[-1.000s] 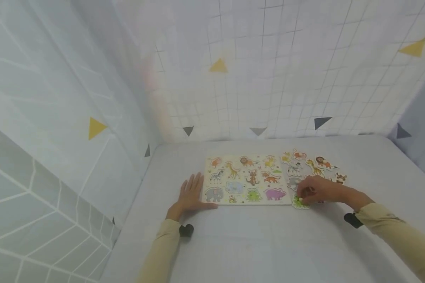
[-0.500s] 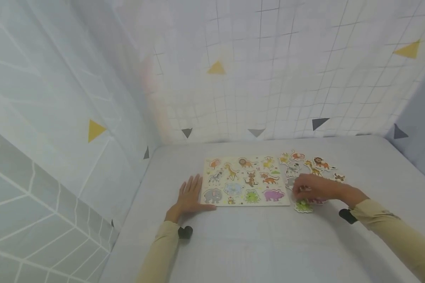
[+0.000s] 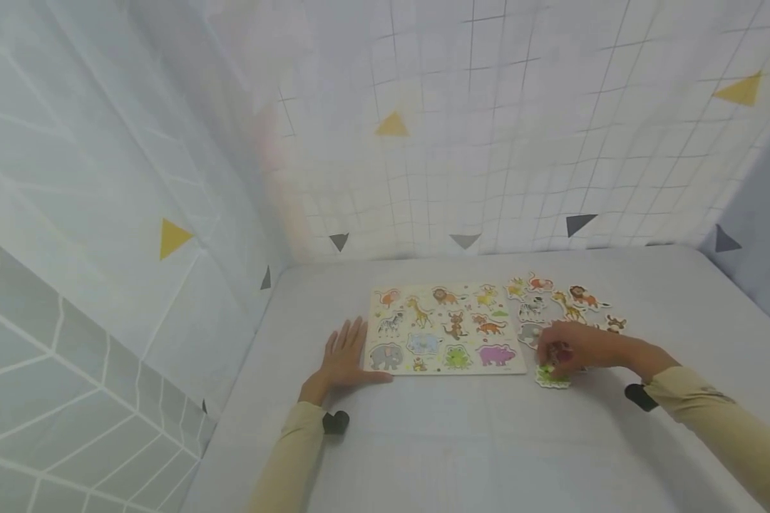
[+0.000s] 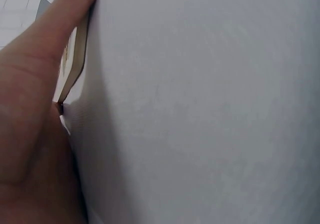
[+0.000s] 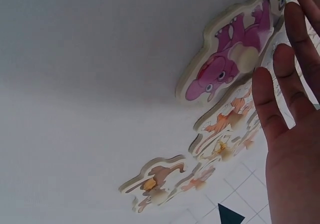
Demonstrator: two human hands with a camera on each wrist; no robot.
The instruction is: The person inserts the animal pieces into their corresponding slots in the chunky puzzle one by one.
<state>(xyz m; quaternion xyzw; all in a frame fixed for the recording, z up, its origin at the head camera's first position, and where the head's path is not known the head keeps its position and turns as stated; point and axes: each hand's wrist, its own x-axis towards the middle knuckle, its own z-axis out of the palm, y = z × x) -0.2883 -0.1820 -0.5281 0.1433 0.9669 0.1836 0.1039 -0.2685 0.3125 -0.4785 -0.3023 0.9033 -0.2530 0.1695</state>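
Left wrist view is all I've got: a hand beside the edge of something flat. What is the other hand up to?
Observer: The right hand is at a green frog piece; whether it pinches it, I can't tell.

Visitor: And that flat thing, what's on it?

Observer: It's a board with animal pictures; a purple hippo picture is in its near right corner.

Visitor: Any other pieces about?

Observer: Yes, a lion piece and a zebra piece, among others, lie to the board's right.

Curtained-off nook, triangle-patterned hangings (image 3: 488, 164), pale flat surface (image 3: 449, 442)
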